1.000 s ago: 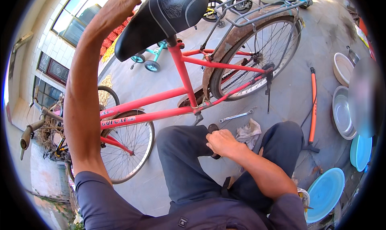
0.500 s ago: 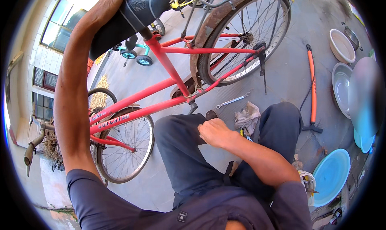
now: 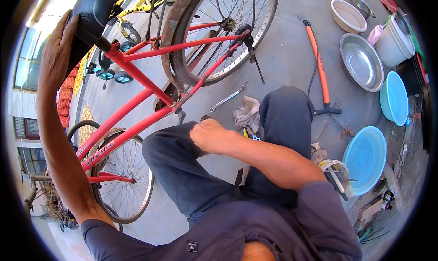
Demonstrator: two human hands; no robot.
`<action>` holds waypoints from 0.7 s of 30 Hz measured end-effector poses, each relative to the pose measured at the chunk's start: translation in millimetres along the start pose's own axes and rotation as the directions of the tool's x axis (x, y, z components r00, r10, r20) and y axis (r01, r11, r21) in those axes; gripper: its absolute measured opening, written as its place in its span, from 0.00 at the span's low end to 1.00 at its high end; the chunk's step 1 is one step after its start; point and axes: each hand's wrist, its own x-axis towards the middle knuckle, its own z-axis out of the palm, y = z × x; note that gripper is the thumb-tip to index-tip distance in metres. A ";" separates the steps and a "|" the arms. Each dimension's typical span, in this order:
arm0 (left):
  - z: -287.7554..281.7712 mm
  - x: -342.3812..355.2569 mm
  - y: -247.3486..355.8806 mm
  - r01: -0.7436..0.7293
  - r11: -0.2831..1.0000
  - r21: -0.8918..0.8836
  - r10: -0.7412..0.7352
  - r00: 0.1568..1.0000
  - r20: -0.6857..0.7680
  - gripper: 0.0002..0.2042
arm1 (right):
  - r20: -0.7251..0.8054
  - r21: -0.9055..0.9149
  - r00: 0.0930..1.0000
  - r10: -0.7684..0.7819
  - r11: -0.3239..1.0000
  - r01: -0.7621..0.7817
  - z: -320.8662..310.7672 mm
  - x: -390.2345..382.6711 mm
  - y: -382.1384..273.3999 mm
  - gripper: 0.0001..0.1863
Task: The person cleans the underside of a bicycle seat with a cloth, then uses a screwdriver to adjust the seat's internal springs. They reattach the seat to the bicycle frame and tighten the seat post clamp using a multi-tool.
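A red bicycle [image 3: 144, 82] stands at the left, its rear wheel [image 3: 228, 36] at the top. My left arm reaches up to the black saddle [image 3: 95, 13]. There my left hand [image 3: 58, 49] lies against the saddle's side, fingers stretched out flat. My right hand [image 3: 210, 135] is closed in a fist by my bent left knee, below the bicycle's frame; whatever it may hold is hidden. On the paving beyond it lie a combination wrench [image 3: 227, 98] and a crumpled grey rag [image 3: 247, 113].
An orange floor pump [image 3: 318, 62] lies to the right. Past it are a metal basin [image 3: 362, 62], a cream basin [image 3: 348, 16], blue basins [image 3: 365, 160] and a bucket of tools [image 3: 336, 166]. A yellow bicycle [image 3: 136, 9] and a teal-wheeled child's bike [image 3: 123, 77] stand behind.
The view has swung right, so the bicycle sits further left and more basins show. My left hand's stretched fingers now show at the saddle's side. My right fist stays near my knee.
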 end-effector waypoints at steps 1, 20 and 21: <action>-6.7 -9.8 18.0 0.188 0.976 -0.112 -0.186 0.982 0.021 0.29 | -0.003 -0.009 1.000 -0.002 1.000 0.002 1.7 1.1 1.1 0.06; 4.8 -112.3 67.2 0.644 0.283 -0.711 -0.773 0.592 0.228 0.24 | -0.065 0.007 0.993 -0.096 0.995 0.097 -4.4 3.8 -11.0 0.03; 10.4 -117.6 72.1 0.633 0.273 -0.724 -0.768 0.597 0.232 0.24 | -0.018 0.013 0.998 -0.062 0.998 0.062 -5.4 3.7 -13.0 0.04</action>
